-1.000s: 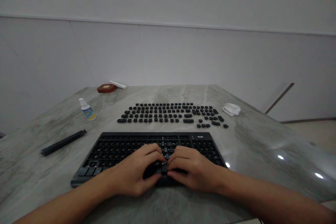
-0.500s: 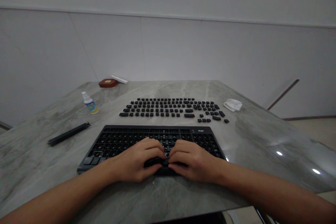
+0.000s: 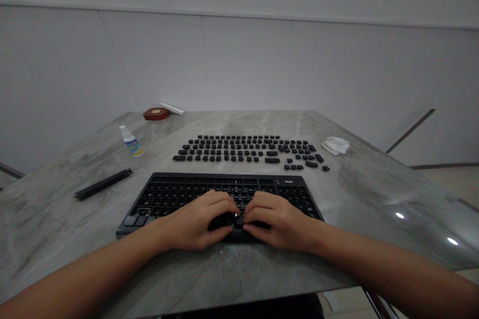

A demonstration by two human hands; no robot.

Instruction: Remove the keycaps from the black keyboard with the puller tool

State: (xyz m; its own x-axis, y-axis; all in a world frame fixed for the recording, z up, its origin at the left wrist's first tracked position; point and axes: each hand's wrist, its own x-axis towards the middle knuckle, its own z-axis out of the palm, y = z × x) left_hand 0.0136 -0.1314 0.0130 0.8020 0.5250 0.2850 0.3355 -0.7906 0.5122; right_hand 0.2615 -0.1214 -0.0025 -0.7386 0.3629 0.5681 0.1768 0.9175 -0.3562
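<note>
A black keyboard (image 3: 175,194) with most of its keycaps off lies on the grey marble table (image 3: 374,194) in front of me. My left hand (image 3: 194,222) and my right hand (image 3: 279,222) meet at the middle of its front row. Both have curled fingers that pinch a long black key (image 3: 229,220) from either end. The fingertips hide most of that key. Beyond the keyboard, several loose black keycaps (image 3: 243,148) are laid out in rows.
A small white bottle (image 3: 130,142) stands at the left, with a black stick-like tool (image 3: 103,184) lying nearer me. A crumpled white cloth (image 3: 336,145) lies at the right. A red box (image 3: 156,113) and a white bar (image 3: 172,108) sit at the far edge by the wall.
My view has drawn back and risen a little, so more of the table's near edge shows. Both hands stay together on the same spot of the front row.
</note>
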